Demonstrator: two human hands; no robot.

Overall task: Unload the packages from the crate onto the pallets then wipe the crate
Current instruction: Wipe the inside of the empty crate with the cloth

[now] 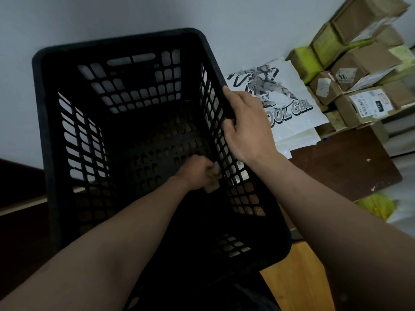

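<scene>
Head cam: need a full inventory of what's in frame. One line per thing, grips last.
crate: 1, black, perforated plastic, centre, no packages visible inside
cloth: 1, tan, inside the crate against its right wall
cardboard boxes: several, brown, some labelled, stacked upper right
green packages: at least two, yellow-green, in the same stack
white bag: 1, white with black print, leaning on the stack beside the crate
board: 1, dark brown, under the stack
yellow item: 1, yellow, lower right, too blurred to identify
wall: pale grey, behind the crate
left grip: bare hand, inside the crate, holds the cloth
right grip: bare hand, grips the crate's right rim
</scene>
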